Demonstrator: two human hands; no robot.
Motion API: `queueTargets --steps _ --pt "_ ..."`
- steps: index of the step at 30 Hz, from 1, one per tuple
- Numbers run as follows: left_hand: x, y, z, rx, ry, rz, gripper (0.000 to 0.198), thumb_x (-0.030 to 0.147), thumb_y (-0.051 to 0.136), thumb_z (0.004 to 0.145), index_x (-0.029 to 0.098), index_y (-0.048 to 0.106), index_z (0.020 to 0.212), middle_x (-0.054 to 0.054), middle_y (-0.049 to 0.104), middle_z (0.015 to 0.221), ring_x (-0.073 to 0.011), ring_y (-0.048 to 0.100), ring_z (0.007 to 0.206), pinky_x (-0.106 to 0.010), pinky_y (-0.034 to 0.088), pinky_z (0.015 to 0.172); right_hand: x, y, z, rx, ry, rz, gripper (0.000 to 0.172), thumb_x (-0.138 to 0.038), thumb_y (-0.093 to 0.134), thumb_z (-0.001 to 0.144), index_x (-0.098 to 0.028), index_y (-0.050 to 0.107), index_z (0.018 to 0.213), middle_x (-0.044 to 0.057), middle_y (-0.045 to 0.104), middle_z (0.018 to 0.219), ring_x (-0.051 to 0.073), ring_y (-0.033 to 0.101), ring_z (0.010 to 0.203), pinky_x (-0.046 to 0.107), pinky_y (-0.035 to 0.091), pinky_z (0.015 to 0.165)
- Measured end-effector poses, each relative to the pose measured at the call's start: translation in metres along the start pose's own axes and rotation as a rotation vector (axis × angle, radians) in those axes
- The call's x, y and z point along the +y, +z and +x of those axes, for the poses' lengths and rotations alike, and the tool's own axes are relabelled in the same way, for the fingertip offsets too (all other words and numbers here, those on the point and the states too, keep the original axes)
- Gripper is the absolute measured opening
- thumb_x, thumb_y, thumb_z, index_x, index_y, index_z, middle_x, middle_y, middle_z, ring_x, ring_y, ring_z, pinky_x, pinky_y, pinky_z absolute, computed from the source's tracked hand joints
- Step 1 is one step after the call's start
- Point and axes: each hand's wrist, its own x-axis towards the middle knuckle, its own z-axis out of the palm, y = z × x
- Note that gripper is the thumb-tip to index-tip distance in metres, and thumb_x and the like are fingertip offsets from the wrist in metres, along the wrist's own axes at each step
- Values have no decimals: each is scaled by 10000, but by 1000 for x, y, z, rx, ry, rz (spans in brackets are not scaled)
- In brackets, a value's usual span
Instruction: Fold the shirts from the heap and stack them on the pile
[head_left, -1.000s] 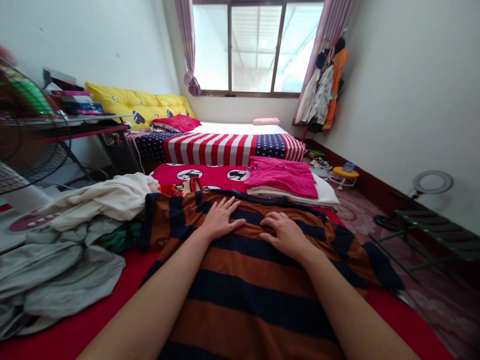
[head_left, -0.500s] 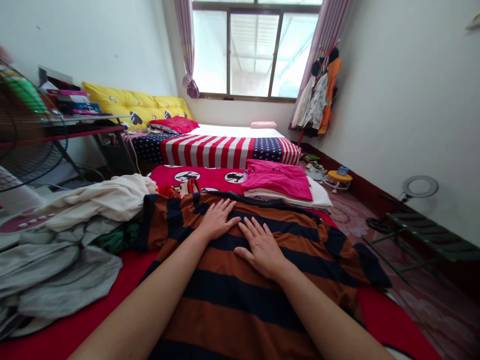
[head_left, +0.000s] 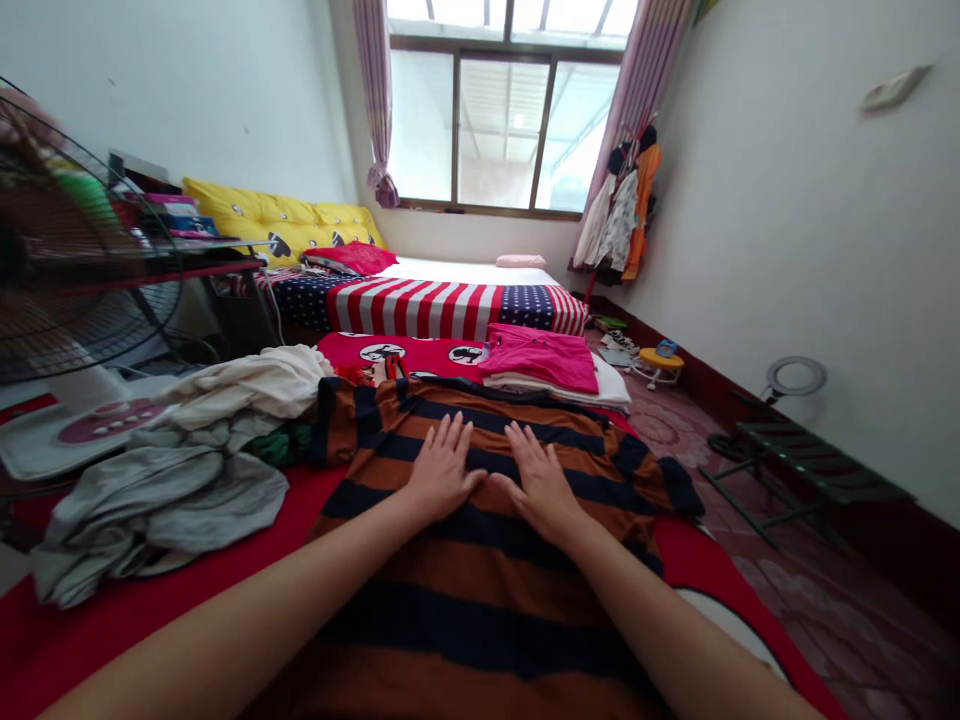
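Observation:
A brown and navy striped T-shirt (head_left: 480,570) lies spread out on a red surface, its neck end away from me and its sleeves out to both sides. My left hand (head_left: 444,470) rests flat on the upper middle of the shirt, fingers stretched out. Beside it, my right hand (head_left: 541,484) also lies flat on the cloth with fingers apart. The two thumbs point at each other with a small gap. Neither hand holds anything. Just beyond the collar sits a folded pink shirt (head_left: 541,358) on top of white folded cloth.
To the left are a heap of grey clothing (head_left: 172,500), a cream garment (head_left: 255,385) and a standing fan (head_left: 82,250). A bed with a striped cover (head_left: 420,308) stands under the window. On the right are a dark green folding stool (head_left: 817,460) and a yellow stool (head_left: 661,364).
My hands have slid slightly down the shirt towards me, staying flat, and the right has shifted a little rightwards. The camera view has tilted up and turned.

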Motion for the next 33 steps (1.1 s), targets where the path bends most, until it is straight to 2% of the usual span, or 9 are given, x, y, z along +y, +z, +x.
queueTargets --steps 6,9,12,15,19,23,26,29,33 --pt "2 -7 -104 -87 289 -135 759 610 422 878 230 216 1501 -131 136 1570 -330 162 1433 -517 226 1138 93 -7 -75 -24 364 -373 834 -633 343 873 -60 280 1475 170 187 1550 288 180 1432 470 226 1128" --pt "3 -18 -117 -122 342 -172 675 563 476 873 279 320 1465 -118 163 1568 -361 201 1417 -547 264 1111 93 -22 -74 -77 420 -484 833 -638 379 852 -18 404 1409 222 311 1494 336 294 1387 498 259 1100" --pt "8 -30 -112 -163 403 -202 588 492 543 856 316 424 1404 -99 254 1546 -377 241 1399 -574 293 1083 59 -41 -53 -22 351 -551 715 -557 506 825 -9 553 1281 268 406 1426 409 329 1348 583 200 1089" --pt "12 -42 -110 -197 463 -279 462 363 575 849 345 524 1308 -52 426 1455 -321 384 1324 -506 353 1060 26 -45 -43 126 90 -396 574 -449 489 874 -128 503 1349 152 320 1514 331 248 1403 554 168 1120" --pt "13 -66 -120 -254 475 -382 288 261 591 826 323 649 1100 -16 620 1179 -203 568 1046 -335 460 923 18 -31 -74 -35 -180 -60 451 -408 455 903 -278 505 1332 50 373 1498 233 322 1377 442 306 1100" --pt "16 -86 -109 -352 500 -377 185 397 625 810 285 704 934 -9 670 867 -170 613 815 -272 482 741 20 -42 -100 -101 -146 56 213 -271 508 863 -266 633 1035 66 565 1267 229 515 1173 386 426 982" --pt "26 -78 -69 -259 459 -404 206 387 538 878 275 703 931 0 674 852 -153 623 800 -255 471 743 10 -57 -82 -94 -123 97 150 -240 493 871 -236 628 806 52 634 967 196 597 912 330 482 829" --pt "37 -52 -33 5 330 -414 312 348 541 875 259 619 1163 -50 593 1212 -210 544 1096 -325 424 945 11 -53 -57 57 -125 70 173 -263 503 882 -224 641 978 69 623 1056 210 571 1007 353 456 899" --pt "41 -33 -39 -79 393 -318 352 370 632 794 284 619 1135 -54 556 1226 -262 495 1122 -412 416 960 37 -38 -64 77 -108 -54 303 -308 531 871 -254 597 1162 81 558 1237 253 504 1144 408 438 949"
